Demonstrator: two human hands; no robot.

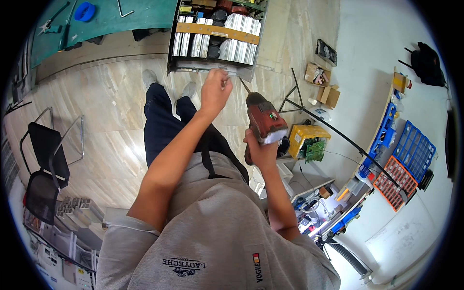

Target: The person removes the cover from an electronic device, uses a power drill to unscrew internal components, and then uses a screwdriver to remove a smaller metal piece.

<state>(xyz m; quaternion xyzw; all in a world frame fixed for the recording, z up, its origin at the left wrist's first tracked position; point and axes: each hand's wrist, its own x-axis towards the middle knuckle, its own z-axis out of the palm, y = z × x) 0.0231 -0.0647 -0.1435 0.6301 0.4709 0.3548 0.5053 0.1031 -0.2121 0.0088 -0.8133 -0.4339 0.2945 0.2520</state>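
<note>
Left hand (215, 91) raised toward twelve o'clock, grip pinched shut on a small thing too tiny to make out, right at the front lower edge of the metal rack (216, 36). Right hand (261, 151) just beside it at about three o'clock, grip wrapped tight round the handle of a red cordless drill (263, 121), with the long bit (244, 87) angled up toward eleven o'clock and its tip close to the left fingers and the rack's edge. Rack filled with upright silver cylinders behind a wooden bar. Dark trousers and light shoes (150, 77) below the hands on the marble floor (106, 111). Black folding chair (46, 164) at nine o'clock, well apart. Green tabletop (111, 17) at eleven o'clock with a blue round lid (85, 10) on it. Yellow box (309, 137) holding a green circuit board near the drill at three o'clock. Cardboard boxes (324, 84) farther out at two o'clock, blue and orange compartment trays (406, 164) at four.
</note>
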